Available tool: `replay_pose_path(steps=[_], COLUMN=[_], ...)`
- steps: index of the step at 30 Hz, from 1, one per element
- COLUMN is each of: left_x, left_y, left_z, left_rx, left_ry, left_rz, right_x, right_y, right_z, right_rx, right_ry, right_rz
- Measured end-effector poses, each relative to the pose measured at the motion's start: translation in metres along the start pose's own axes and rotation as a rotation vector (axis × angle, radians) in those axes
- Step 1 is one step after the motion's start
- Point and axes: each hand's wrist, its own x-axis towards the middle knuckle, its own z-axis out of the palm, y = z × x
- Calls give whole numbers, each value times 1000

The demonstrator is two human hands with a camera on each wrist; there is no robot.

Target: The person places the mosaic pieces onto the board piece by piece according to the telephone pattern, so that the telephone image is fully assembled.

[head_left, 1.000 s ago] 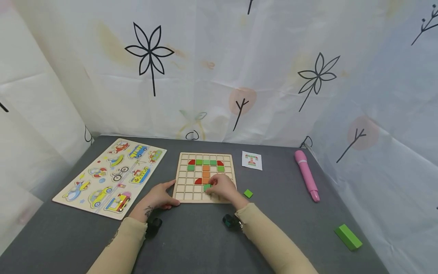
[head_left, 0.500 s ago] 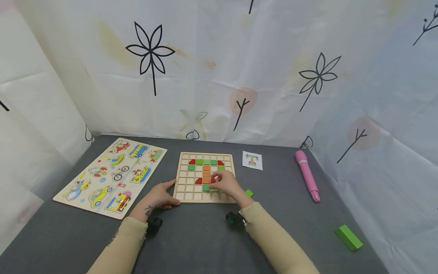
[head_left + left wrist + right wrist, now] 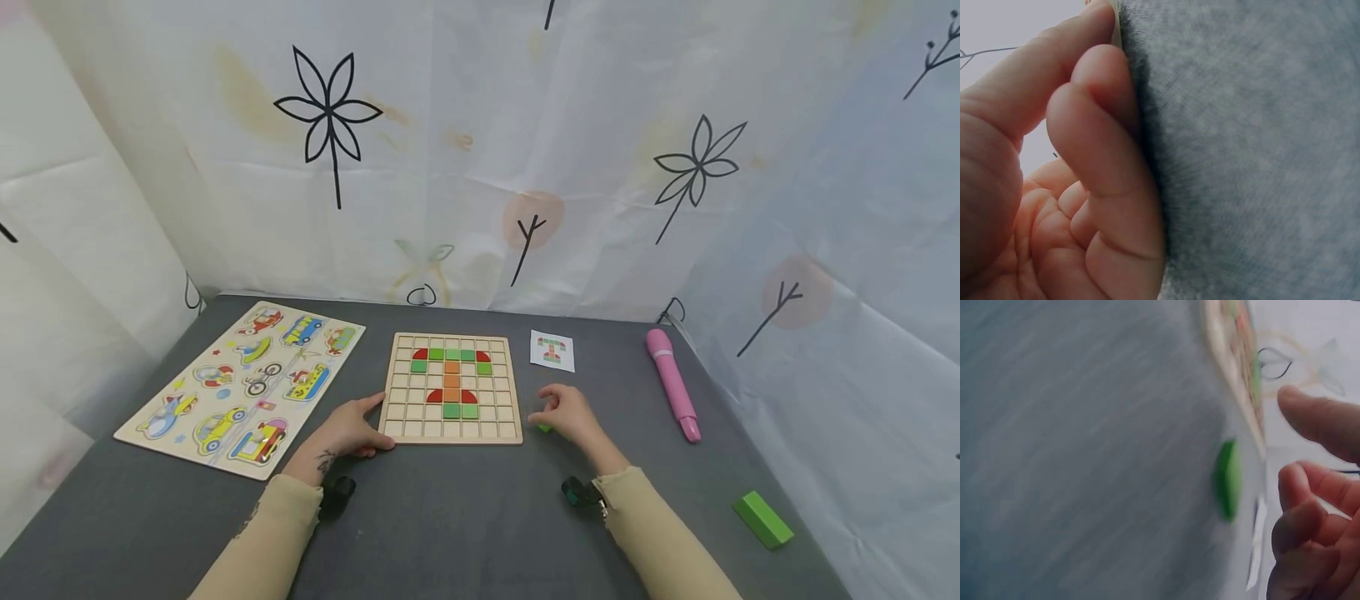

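In the head view, a wooden grid board (image 3: 408,428) holds red quarter-round, green square and orange square tiles in a T-like pattern. My left hand (image 3: 351,427) holds the board at its lower left corner, index finger at the left edge and thumb at the front corner. In the left wrist view its other fingers (image 3: 1116,206) are curled against the grey table. Right of the board, my right hand (image 3: 568,414) hovers by a loose green tile (image 3: 543,428), partly hidden under it. The right wrist view shows thumb and fingers apart, with the green tile (image 3: 1229,481) lying beyond them.
A small white pattern card (image 3: 552,351) lies behind the right hand. To the left is a wooden vehicle puzzle board (image 3: 225,400). On the right lie a pink microphone-shaped object (image 3: 672,383) and a green block (image 3: 763,520). A white printed cloth (image 3: 450,167) closes off the back.
My right hand has left the board and moved right to the loose green tile. Two green tiles now show side by side below the red pieces. The left hand stays put.
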Motion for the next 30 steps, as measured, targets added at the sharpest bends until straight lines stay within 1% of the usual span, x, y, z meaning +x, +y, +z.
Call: replay_pose_path(steps=[4, 7, 12, 17, 21, 26, 30], left_x=[0, 0, -1, -2, -3, -4, -5], left_y=[0, 0, 1, 1, 2, 4, 5], left_z=[0, 0, 0, 0, -1, -1, -1], left_rx=[5, 2, -1, -7, -10, -5, -1], left_ry=[3, 3, -1, -5, -5, -7, -7], left_rz=[3, 1, -6, -6, -16, -28, -24], right_x=[-9, -13, -14, -12, -8, -4, -3], right_y=[12, 16, 16, 12, 8, 5, 7], right_z=[-2, -2, 0, -1, -2, -3, -4], right_rx=[-131, -179, -198, -232, -235, -256, -249], right_ry=[23, 12, 3, 8, 11, -22, -40], right_rz=[51, 85, 93, 62, 63, 84, 94])
